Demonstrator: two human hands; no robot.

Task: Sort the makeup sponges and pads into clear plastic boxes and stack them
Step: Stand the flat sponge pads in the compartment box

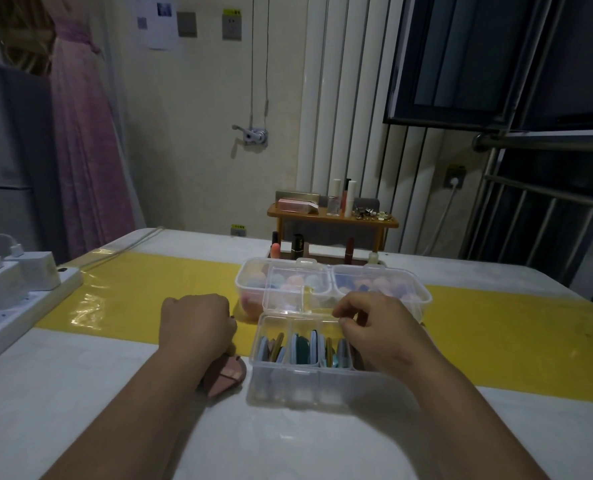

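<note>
The open clear box (288, 379) on the table (80, 393) has flat pads (302, 348) standing on edge in its compartments, with the lidded sponge box (333, 289) right behind it. My right hand (378, 330) is over the right compartment with its grip pinched together, can't tell on what. The left hand (198, 327) is curled over brown pads (227, 374) beside the box, grip hidden.

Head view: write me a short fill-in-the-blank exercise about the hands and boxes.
1. The left hand rests on a brown-pink flat pad lying to the ___ of the clear plastic compartment box.
2. The right hand is over that box's far-___ compartment.
3. Behind it, the lidded clear boxes of round sponges sit on a ___ strip.

Missing words: left; right; yellow.
</note>
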